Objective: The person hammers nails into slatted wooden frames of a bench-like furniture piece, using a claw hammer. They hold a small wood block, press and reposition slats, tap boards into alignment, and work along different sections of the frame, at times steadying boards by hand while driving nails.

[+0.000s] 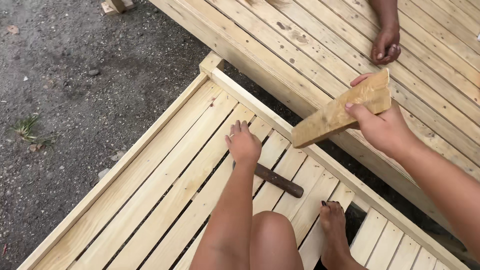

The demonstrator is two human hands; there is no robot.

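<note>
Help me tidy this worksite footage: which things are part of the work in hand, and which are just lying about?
In use: wood block in right hand; left hand resting on slatted panel; dark handle beside it.

Lying about: wood offcuts, grass tuft, another person's hand.

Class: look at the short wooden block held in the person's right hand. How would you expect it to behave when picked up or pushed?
The wooden block is thick, straight-edged sawn timber, so it is probably stiff and will not flex. The right hand holds it up alone by one end, suggesting it is fairly light. Its flat faces mean that, pushed along the slatted panel, it would likely slide, not roll.
</note>
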